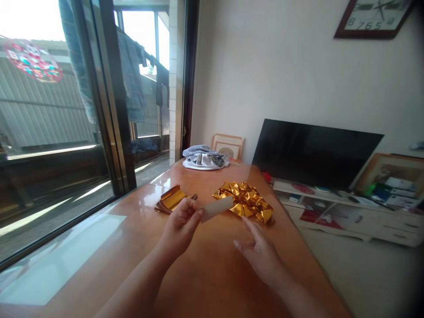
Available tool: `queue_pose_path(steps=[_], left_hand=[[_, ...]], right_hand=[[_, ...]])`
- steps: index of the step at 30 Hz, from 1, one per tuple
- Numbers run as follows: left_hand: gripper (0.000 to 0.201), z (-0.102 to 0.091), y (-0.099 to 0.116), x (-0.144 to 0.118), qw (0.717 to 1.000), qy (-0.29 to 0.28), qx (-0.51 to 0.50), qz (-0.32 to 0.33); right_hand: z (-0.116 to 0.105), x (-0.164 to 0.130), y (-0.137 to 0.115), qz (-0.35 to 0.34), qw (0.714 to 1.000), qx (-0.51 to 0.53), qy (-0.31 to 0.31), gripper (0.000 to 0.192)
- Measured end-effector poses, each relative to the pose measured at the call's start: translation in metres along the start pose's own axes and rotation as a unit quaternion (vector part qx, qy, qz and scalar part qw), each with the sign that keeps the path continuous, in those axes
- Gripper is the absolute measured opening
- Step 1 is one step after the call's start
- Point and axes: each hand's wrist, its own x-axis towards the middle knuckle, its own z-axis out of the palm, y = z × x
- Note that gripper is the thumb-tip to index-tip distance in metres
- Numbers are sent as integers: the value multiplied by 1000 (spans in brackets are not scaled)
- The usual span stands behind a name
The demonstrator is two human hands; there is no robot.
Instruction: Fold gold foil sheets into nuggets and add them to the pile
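Between its thumb and fingers, my left hand (186, 223) pinches one end of a pale sheet of paper (217, 209), which looks curled or folded into a strip and points to the right. My right hand (258, 251) is a little right of the sheet's free end, fingers apart, holding nothing. Behind my left hand lies a stack of gold foil paper sheets (170, 198), their edges curling up. A heap of folded gold foil pieces (247, 201) lies beyond my right hand.
The glossy wooden table (205, 274) carries bundled grey cloth (205, 157) at its far end. A sliding glass door (109, 110) runs along the left. To the right stand a television (318, 152) and a low white cabinet (374, 225).
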Motion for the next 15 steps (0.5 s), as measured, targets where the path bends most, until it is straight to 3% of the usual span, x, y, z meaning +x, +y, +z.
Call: queue_pose_path(steps=[3,8,15], left_hand=[[23,10,10,-4,993,-39,-95,-63],[25,17,3,-4,985,-24,-98,-137],[27,16,-23,1,982,4,-66,-177]], right_hand=[[-3,0,-16,-19,998,49,-27,81],[0,0,-34,30,958,225,-173,40],[-1,-2,-28,136,940,278,-147,23]])
